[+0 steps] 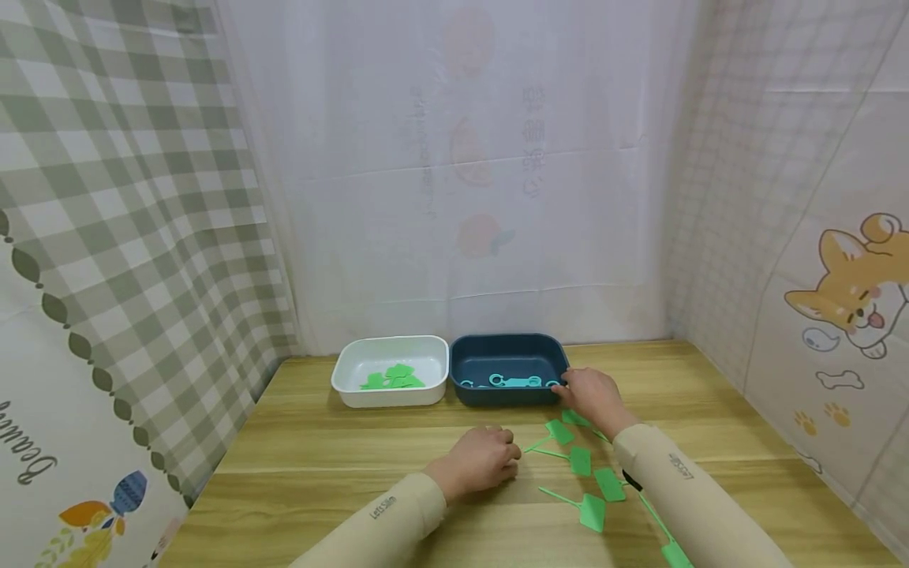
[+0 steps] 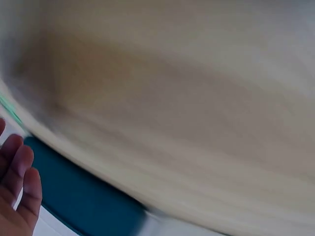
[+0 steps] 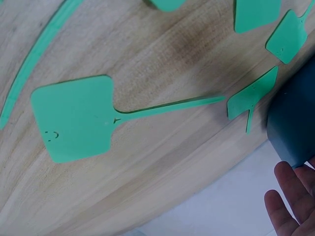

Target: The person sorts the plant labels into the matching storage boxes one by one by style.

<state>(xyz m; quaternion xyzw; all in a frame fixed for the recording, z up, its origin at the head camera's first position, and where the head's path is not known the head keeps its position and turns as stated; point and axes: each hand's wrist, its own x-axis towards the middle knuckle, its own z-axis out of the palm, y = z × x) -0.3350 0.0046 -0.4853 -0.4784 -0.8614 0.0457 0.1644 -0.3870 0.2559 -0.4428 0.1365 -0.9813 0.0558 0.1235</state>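
My right hand [image 1: 591, 394] is at the right front corner of a dark blue tray [image 1: 497, 399], its fingertips right at the rim. In the right wrist view, two fairly straight fingers [image 3: 293, 196] show beside the tray's corner. Flat teal pieces with ring-shaped ends [image 1: 521, 382] lie inside that tray. My left hand [image 1: 481, 459] is low over the table in front of the trays, fingers loosely bent and holding nothing visible. Between the hands lie several green tags with thin stems [image 1: 580, 461], one of them large in the right wrist view.
A white tray [image 1: 389, 400] with several green tags [image 1: 394, 377] stands against the dark tray's left side. Both sit near the back edge of the wooden table [image 1: 319, 473]. Hanging cloths enclose the back and sides. Another green tag [image 1: 676, 554] lies by my right forearm.
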